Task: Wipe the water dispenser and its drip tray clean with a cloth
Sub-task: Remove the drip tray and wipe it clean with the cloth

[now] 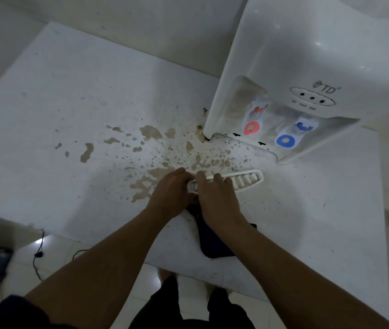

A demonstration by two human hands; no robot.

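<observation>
- The drip tray (241,180), a white slotted grille, lies flat on the white bench (58,96), out of the water dispenser (307,67) and just in front of its base, roughly midway between the bench's far and near edges.
- The left hand (171,194) curls its fingers round the tray's left end, gripping it from the left side.
- The right hand (216,198) lies over the same end from the near side, its fingers bent over the tray's upper rim and holding it; the right half of the tray shows clear of both hands.
- A dark cloth (212,243) lies on the bench under the right wrist and forearm, reaching toward the bench's near edge; whether either hand also pinches it cannot be told.
- The water dispenser stands at the bench's far right corner, white, with a red tap (251,126) on the left and a blue tap (285,140) on the right in its recess, whose walls look grimy.
- Brown stains (150,132) and specks spread over the bench from the dispenser's front left corner toward the hands and out toward the left edge.
- A black cable (37,254) lies on the tiled floor below the bench's near left corner.
</observation>
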